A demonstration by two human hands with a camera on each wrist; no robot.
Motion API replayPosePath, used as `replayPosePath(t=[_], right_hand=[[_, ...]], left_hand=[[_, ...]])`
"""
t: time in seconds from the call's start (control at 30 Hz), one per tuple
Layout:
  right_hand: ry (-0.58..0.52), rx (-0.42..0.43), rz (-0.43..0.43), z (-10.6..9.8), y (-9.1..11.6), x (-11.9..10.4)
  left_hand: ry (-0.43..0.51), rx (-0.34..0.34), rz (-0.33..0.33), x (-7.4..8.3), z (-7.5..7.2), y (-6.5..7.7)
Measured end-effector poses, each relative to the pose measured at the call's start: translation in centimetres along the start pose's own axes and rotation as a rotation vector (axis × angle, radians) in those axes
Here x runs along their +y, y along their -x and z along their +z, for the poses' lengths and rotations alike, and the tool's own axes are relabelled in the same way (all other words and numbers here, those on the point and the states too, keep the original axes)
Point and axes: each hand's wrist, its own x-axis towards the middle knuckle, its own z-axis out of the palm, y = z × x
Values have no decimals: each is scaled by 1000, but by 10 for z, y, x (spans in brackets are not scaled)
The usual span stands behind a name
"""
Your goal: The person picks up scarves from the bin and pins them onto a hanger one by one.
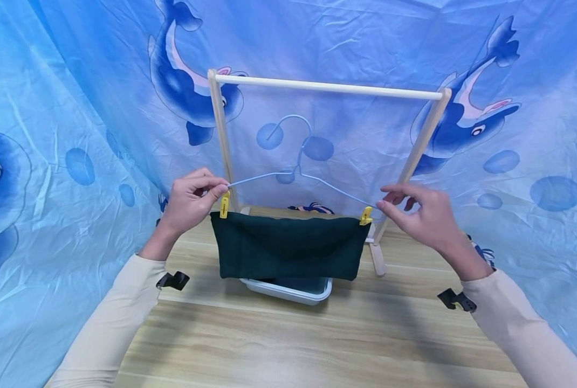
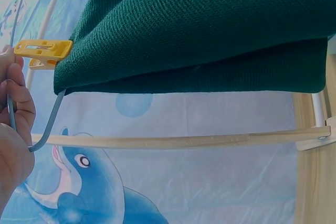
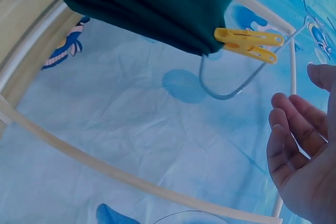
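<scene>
A dark green cloth [image 1: 290, 247] hangs folded over the lower bar of a light blue wire clothes hanger [image 1: 300, 156]. One yellow clothespin [image 1: 225, 205] clips its left end, and another yellow clothespin [image 1: 365, 216] its right end. With thumb and fingers, my left hand [image 1: 191, 199] pinches the hanger's left shoulder beside the clothespin. At the other side is my right hand [image 1: 421, 215]; in the right wrist view its loosely bent fingers [image 3: 302, 129] stand apart from the hanger and hold nothing. The hanger's hook points up, below the rack's top rail.
Behind the hanger stands a wooden rack with a pale top rail [image 1: 327, 87]. A light plastic basin [image 1: 288, 293] sits on the wood-grain table [image 1: 269, 345], partly covered from view by the cloth. A blue curtain [image 1: 366, 37] with dolphin prints surrounds the table.
</scene>
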Motion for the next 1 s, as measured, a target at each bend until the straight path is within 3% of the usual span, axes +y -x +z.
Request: replayPosePath(t=[0.23, 0.63, 0.83, 1.0], right_hand=[[-19, -63, -21, 0, -21, -9], [-235, -252, 17, 18, -52, -15], [-269, -346, 30, 28, -58, -14], [-323, -377, 40, 34, -56, -12]], left_hand=[[2, 2, 19, 0, 0, -1], [-3, 1, 5, 0, 1, -1], [-5, -2, -1, 0, 1, 0], [-2, -4, -7, 1, 1, 0]])
